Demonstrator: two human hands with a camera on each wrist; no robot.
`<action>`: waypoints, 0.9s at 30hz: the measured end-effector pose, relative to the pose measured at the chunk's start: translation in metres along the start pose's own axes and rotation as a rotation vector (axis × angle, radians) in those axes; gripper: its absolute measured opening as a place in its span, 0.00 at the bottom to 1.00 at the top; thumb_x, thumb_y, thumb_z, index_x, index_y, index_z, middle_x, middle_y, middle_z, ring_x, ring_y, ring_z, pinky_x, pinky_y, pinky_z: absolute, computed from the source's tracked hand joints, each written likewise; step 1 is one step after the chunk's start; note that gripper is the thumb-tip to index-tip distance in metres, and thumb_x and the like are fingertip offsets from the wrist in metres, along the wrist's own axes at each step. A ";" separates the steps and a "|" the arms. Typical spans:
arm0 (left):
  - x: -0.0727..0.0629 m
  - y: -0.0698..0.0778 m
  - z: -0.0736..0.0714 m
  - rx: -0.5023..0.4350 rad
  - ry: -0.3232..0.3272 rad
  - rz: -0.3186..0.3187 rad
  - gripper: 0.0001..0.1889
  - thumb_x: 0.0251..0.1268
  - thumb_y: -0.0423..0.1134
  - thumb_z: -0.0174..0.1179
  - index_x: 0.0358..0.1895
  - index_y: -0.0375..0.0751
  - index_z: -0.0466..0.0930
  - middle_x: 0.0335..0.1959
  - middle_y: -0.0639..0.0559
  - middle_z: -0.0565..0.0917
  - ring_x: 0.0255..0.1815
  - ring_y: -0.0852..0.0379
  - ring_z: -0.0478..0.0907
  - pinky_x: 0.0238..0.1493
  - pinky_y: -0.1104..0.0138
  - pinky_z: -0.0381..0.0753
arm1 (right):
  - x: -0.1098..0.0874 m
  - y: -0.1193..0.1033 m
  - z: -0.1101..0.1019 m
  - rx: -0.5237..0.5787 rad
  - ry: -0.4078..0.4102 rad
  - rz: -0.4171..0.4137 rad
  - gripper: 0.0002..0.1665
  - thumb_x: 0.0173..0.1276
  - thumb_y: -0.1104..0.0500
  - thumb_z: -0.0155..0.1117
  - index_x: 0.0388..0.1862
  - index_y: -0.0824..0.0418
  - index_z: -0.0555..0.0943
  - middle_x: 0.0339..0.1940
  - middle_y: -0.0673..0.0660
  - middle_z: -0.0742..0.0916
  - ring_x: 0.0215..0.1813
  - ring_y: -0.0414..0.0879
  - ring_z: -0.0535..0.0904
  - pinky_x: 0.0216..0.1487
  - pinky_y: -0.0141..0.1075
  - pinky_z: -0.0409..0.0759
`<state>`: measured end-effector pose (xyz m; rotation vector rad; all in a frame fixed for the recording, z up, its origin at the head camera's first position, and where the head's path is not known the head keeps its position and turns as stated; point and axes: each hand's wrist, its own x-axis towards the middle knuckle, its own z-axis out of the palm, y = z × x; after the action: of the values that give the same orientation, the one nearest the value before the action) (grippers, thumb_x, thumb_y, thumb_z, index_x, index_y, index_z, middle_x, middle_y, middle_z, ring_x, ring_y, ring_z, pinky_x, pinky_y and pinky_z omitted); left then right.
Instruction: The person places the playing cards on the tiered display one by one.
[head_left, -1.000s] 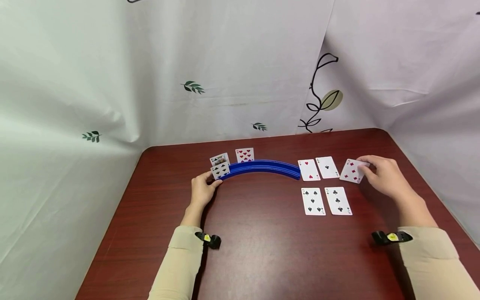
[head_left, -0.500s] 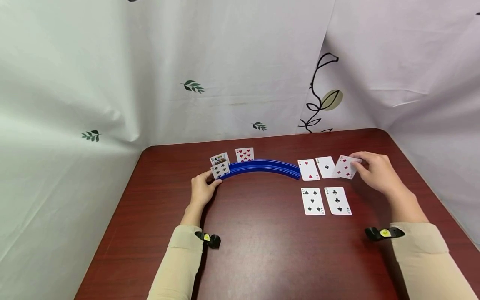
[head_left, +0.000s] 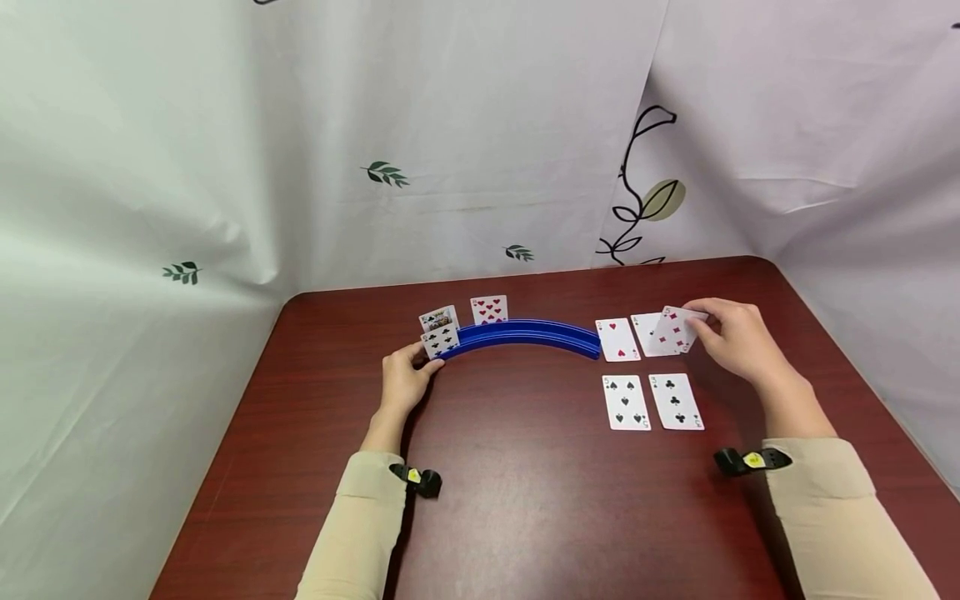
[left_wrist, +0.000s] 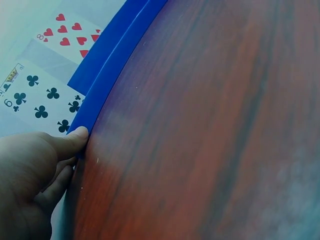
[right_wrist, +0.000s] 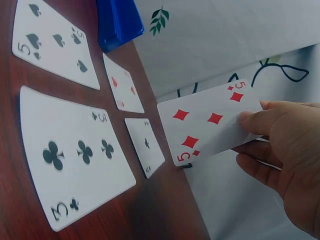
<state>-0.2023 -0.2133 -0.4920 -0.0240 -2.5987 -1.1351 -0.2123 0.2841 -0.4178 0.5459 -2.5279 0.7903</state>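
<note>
rack (head_left: 528, 333) on table (head_left: 517, 475); two of hearts (head_left: 617, 341) right, king (head_left: 437, 318) behind six (head_left: 441, 341) at left

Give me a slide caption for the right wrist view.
Right hand pinches the five of diamonds; three of clubs lies on the table.

Beige sleeves (head_left: 825, 500), black wristbands (head_left: 775, 457), yellow labels (head_left: 753, 460)

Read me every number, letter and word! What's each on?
"5": five of diamonds, in the right hand
"5": five of spades
"3": three of clubs
"2": two of hearts
"A": ace of clubs
"8": eight of hearts
"6": six of clubs
"K": king behind that
Yellow wrist labels: too small to read
</note>
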 end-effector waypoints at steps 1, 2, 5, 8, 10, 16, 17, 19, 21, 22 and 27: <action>0.000 0.000 0.000 -0.001 0.000 -0.002 0.14 0.59 0.34 0.74 0.49 0.37 0.89 0.39 0.41 0.90 0.43 0.46 0.88 0.48 0.53 0.84 | 0.001 -0.001 0.001 0.003 0.001 0.000 0.10 0.64 0.72 0.69 0.45 0.68 0.86 0.39 0.64 0.89 0.32 0.47 0.78 0.35 0.23 0.69; 0.000 0.000 0.000 -0.002 0.000 -0.004 0.14 0.59 0.34 0.74 0.49 0.37 0.89 0.39 0.41 0.90 0.43 0.46 0.88 0.48 0.53 0.84 | 0.001 -0.001 0.002 0.008 0.002 -0.003 0.10 0.64 0.72 0.69 0.45 0.69 0.86 0.39 0.64 0.89 0.32 0.46 0.78 0.35 0.23 0.69; 0.000 0.001 0.000 -0.004 -0.003 -0.008 0.15 0.59 0.34 0.74 0.50 0.37 0.89 0.40 0.40 0.90 0.44 0.46 0.88 0.49 0.53 0.84 | 0.003 -0.003 0.005 0.019 0.004 -0.009 0.10 0.64 0.72 0.69 0.45 0.69 0.86 0.39 0.64 0.89 0.31 0.45 0.77 0.34 0.22 0.69; 0.000 0.001 -0.001 -0.003 -0.007 -0.014 0.15 0.59 0.34 0.74 0.50 0.37 0.88 0.40 0.40 0.90 0.45 0.46 0.88 0.50 0.53 0.84 | 0.005 -0.005 0.008 0.021 0.003 -0.016 0.10 0.64 0.72 0.69 0.44 0.69 0.86 0.39 0.64 0.89 0.31 0.45 0.78 0.34 0.21 0.69; 0.000 0.002 -0.001 0.000 -0.008 -0.016 0.15 0.60 0.35 0.74 0.50 0.37 0.88 0.40 0.41 0.90 0.45 0.46 0.88 0.50 0.53 0.84 | 0.006 -0.006 0.010 0.021 0.002 -0.020 0.10 0.64 0.72 0.69 0.45 0.69 0.86 0.39 0.64 0.89 0.31 0.46 0.78 0.34 0.22 0.70; 0.000 0.002 -0.001 -0.003 -0.008 -0.008 0.15 0.60 0.34 0.74 0.49 0.37 0.89 0.39 0.40 0.90 0.44 0.46 0.88 0.49 0.52 0.84 | 0.010 -0.012 0.015 0.025 -0.002 -0.032 0.10 0.65 0.72 0.68 0.45 0.69 0.86 0.39 0.64 0.89 0.32 0.47 0.78 0.35 0.28 0.72; 0.000 0.002 -0.001 -0.003 -0.008 -0.009 0.15 0.59 0.34 0.74 0.49 0.37 0.89 0.39 0.41 0.90 0.44 0.46 0.88 0.49 0.52 0.84 | 0.011 -0.013 0.016 0.029 -0.004 -0.034 0.09 0.65 0.72 0.68 0.45 0.69 0.86 0.39 0.64 0.89 0.32 0.47 0.78 0.35 0.28 0.72; 0.001 0.001 -0.001 -0.003 -0.008 -0.009 0.15 0.59 0.34 0.74 0.49 0.37 0.89 0.40 0.41 0.90 0.44 0.47 0.88 0.49 0.53 0.84 | 0.013 -0.015 0.018 0.039 -0.009 -0.038 0.09 0.65 0.72 0.68 0.44 0.69 0.86 0.39 0.63 0.89 0.32 0.47 0.78 0.34 0.28 0.72; 0.001 0.001 -0.001 -0.003 -0.008 -0.009 0.15 0.59 0.34 0.74 0.49 0.37 0.89 0.40 0.41 0.90 0.44 0.47 0.88 0.49 0.53 0.84 | 0.014 -0.018 0.020 0.050 -0.017 -0.040 0.09 0.66 0.72 0.68 0.45 0.69 0.86 0.39 0.63 0.89 0.31 0.47 0.77 0.34 0.27 0.71; 0.001 0.001 -0.001 -0.002 -0.008 -0.008 0.15 0.59 0.34 0.74 0.50 0.37 0.89 0.40 0.41 0.90 0.44 0.47 0.88 0.49 0.53 0.84 | 0.015 -0.019 0.021 0.054 -0.023 -0.037 0.09 0.66 0.72 0.67 0.45 0.69 0.86 0.39 0.63 0.89 0.32 0.47 0.77 0.34 0.27 0.71; 0.000 0.001 -0.001 0.001 -0.006 -0.010 0.15 0.59 0.34 0.74 0.50 0.37 0.89 0.40 0.41 0.90 0.45 0.46 0.88 0.50 0.52 0.84 | 0.018 -0.024 0.025 0.074 -0.051 -0.022 0.09 0.67 0.71 0.67 0.46 0.69 0.86 0.40 0.63 0.89 0.33 0.49 0.77 0.33 0.28 0.72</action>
<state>-0.2023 -0.2133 -0.4909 -0.0142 -2.6072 -1.1384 -0.2229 0.2463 -0.4165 0.6253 -2.5430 0.8747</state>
